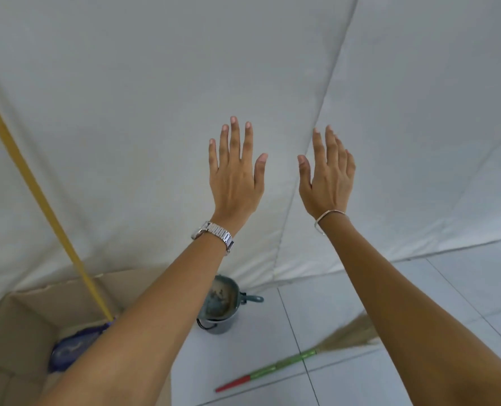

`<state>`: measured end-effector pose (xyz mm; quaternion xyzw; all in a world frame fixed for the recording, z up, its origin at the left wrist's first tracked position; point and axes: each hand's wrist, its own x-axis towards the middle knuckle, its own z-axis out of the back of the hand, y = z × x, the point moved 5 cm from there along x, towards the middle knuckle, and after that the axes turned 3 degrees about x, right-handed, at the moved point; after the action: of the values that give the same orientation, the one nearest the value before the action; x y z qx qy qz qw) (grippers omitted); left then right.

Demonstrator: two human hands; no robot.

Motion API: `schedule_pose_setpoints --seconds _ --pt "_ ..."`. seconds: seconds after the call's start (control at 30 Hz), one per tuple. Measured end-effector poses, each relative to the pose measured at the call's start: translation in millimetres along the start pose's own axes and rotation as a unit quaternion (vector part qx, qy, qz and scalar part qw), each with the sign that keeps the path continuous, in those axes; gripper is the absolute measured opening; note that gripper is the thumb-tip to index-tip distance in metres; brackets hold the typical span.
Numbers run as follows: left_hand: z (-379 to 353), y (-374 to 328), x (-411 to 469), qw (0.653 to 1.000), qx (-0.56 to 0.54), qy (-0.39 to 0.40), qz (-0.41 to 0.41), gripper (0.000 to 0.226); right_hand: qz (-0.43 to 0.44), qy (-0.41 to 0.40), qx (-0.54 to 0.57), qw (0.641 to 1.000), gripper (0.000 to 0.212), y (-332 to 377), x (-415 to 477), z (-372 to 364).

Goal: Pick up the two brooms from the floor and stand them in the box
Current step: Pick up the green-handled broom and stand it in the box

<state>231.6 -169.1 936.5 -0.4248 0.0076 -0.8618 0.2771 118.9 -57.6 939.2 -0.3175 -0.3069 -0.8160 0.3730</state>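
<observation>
My left hand (235, 174) and my right hand (328, 177) are raised side by side in front of the white wall, fingers spread, holding nothing. A broom with a yellow handle (32, 183) stands tilted in the cardboard box (24, 312) at the lower left, its purple head (73, 347) resting inside the box. A second broom lies on the tiled floor at the lower right; it has a green and red handle (272, 367) and straw bristles (351, 335), partly hidden by my right forearm.
A grey bucket (218, 306) with a dirty dustpan in it stands on the floor between the box and the lying broom. White padded wall panels fill the background. Pale floor tiles spread to the right.
</observation>
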Motion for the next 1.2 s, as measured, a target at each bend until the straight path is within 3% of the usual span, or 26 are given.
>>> schedule_pose_setpoints --seconds 0.37,0.67,0.77,0.9,1.0,1.2 --pt "-205 -29 -25 0.991 -0.025 0.125 0.034 0.056 -0.059 0.135 -0.058 0.987 0.050 -155 -42 -112" --pt "-356 -16 -146 0.965 0.006 0.235 0.119 0.061 -0.041 0.309 -0.015 0.950 0.048 -268 -141 -242" --pt "-412 3 -226 0.940 0.033 0.284 0.187 0.062 -0.036 0.390 0.016 0.920 0.052 -306 -201 -304" --pt "-486 25 -340 0.893 0.073 0.354 0.269 0.065 0.019 0.519 0.027 0.854 0.062 -348 -309 -382" --pt "-522 35 -415 0.853 0.086 0.386 0.342 0.075 0.034 0.573 0.027 0.819 0.065 -373 -382 -418" --pt "-588 73 -587 0.744 0.071 0.393 0.536 0.082 0.069 0.678 0.007 0.732 0.060 -420 -548 -503"
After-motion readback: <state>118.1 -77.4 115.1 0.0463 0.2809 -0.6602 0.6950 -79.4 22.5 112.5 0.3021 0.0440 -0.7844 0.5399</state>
